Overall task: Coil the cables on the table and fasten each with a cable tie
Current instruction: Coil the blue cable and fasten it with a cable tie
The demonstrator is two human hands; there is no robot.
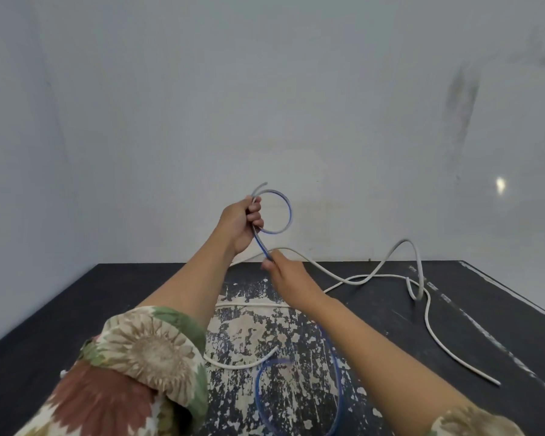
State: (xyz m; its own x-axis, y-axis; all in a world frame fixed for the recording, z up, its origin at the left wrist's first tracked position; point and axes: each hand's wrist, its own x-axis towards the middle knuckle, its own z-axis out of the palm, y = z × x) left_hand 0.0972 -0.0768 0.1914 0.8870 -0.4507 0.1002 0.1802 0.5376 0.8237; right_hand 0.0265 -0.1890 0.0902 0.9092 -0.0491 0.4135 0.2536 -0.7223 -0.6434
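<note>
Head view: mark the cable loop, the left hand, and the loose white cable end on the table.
cable loop [289,212], head view, right arc of the raised loop.
left hand [238,223], head view, back of the hand gripping the loop.
white cable end [494,382], head view, tip on the table's right side.

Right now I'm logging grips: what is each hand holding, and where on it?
The left hand grips the blue-striped cable where its first loop closes; the right hand pinches the same cable just below.

Bare room, worn dark table

We see a pale grey wall [265,89] with a dark smudge [461,99] at two o'clock, a small bright glint [500,185] at three, and a black table [60,303] with flaked paint at six.
</note>
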